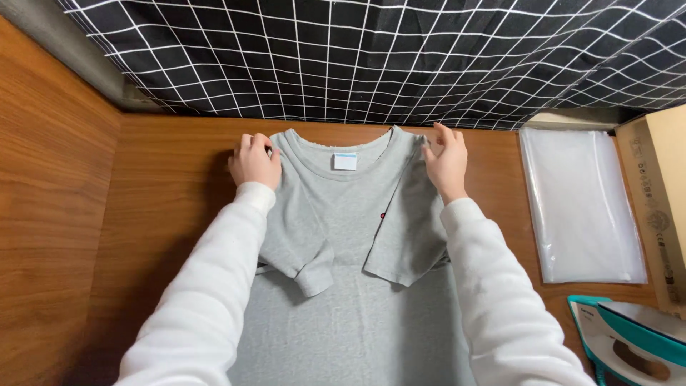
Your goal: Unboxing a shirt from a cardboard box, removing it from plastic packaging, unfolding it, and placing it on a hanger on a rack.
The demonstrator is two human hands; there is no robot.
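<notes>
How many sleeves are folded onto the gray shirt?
2: the left sleeve lies folded inward below the left hand; the right sleeve lies folded inward below the right hand.

A grey short-sleeved T-shirt (343,286) lies flat, back side up, on the wooden table (171,186); collar points away, a small white-and-blue label showing inside the neck; both sides are folded inward, sleeves overlapping the middle; the hem runs out of view.

White-and-blue neck label (345,161) inside grey T-shirt collar; clear plastic bags (582,204) lie right; brown cardboard box (657,207) beside them.
</notes>
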